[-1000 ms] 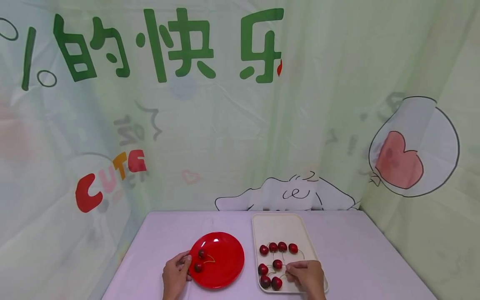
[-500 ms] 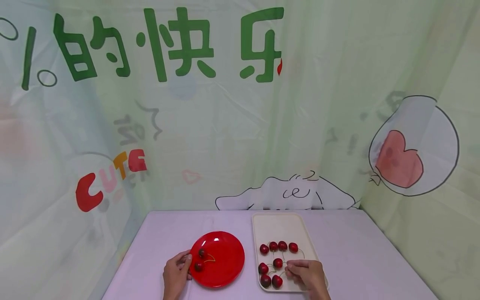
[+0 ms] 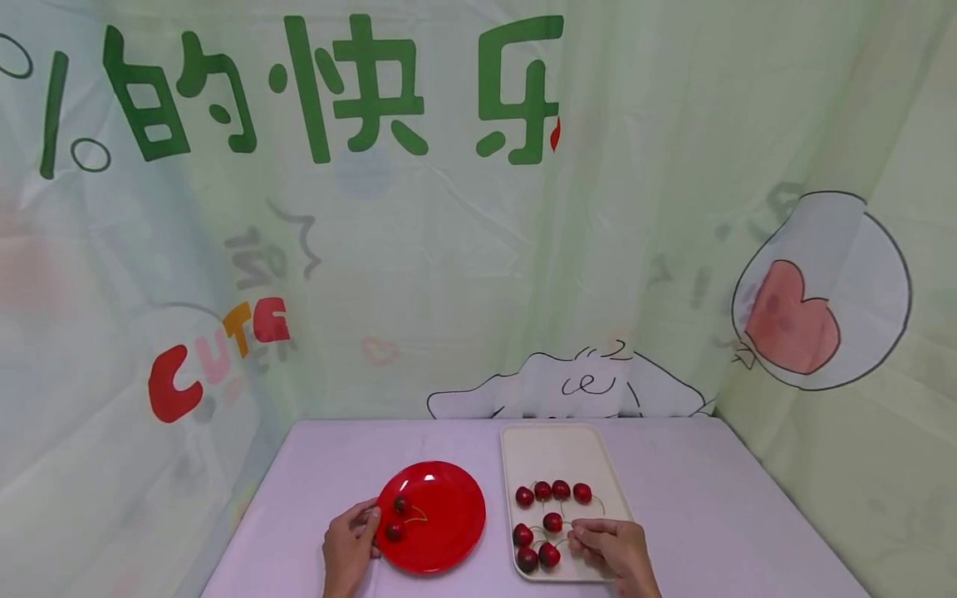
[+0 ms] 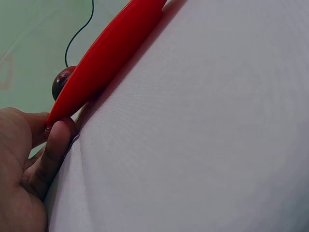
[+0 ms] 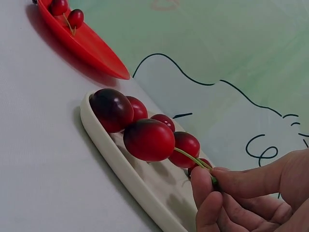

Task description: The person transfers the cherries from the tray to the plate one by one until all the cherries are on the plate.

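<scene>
Hardly anything's shifted over the last second: just the near cherry [image 3: 549,555] of your pinched pair [image 3: 552,522], now a hair higher against the darker cherry [image 3: 527,558] beside it. Over on the left, your left hand [image 3: 347,546] is clamped on the rim of the red plate [image 3: 446,523]. It looks thin, stiff and slick, probably light, so the edge is a decent hold. Two plated cherries [image 3: 394,531] lie inside, near those fingers. Next over, the cream tray [image 3: 557,453] has your pair at its near end; can't tell if they're fully off it. Your right hand [image 3: 616,548] pinches their green stems [image 5: 188,154]. Good spot imo: the fruit's likely light but slippery and easy to bruise, while stems bend and might snap off, so go gently.
</scene>
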`<state>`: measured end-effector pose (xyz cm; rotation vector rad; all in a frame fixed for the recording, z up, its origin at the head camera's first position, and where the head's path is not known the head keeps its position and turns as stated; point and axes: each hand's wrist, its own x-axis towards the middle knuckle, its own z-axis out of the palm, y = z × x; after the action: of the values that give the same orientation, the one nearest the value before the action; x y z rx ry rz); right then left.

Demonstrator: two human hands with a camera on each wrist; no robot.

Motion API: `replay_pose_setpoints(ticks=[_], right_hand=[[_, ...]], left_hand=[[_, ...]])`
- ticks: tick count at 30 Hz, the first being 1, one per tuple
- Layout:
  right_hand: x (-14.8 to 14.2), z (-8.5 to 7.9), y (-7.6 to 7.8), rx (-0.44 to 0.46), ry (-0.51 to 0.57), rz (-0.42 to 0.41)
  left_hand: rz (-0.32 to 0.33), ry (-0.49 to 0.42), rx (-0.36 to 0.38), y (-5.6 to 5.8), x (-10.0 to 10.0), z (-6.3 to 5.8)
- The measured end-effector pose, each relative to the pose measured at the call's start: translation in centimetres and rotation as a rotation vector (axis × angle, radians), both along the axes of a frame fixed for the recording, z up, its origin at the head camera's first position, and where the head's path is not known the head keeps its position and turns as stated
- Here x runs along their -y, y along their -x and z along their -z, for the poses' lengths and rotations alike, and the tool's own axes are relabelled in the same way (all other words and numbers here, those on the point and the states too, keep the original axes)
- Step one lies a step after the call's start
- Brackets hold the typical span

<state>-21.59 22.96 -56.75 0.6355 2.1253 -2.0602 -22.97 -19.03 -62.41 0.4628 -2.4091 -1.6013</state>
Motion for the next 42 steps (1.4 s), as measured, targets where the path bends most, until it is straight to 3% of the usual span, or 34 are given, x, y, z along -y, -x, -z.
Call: replay_pose_setpoints(ticks=[21,33,42], right_hand=[[0.4,-1.1,-0.6,-0.006,0.079,0.021],[-0.3,-0.3,-0.3,-0.022,0.093,0.006],[0.6,-0.7,0.0,-0.047,0.111,0.001]], left_hand=[[0.000,-0.003,0.003,-0.1,0.4,-0.1],[-0.005,-0.012,-0.005,-0.4,-0.6,-0.9],[-0.017,0.002,0.002,-0.1,-0.2,-0.4]])
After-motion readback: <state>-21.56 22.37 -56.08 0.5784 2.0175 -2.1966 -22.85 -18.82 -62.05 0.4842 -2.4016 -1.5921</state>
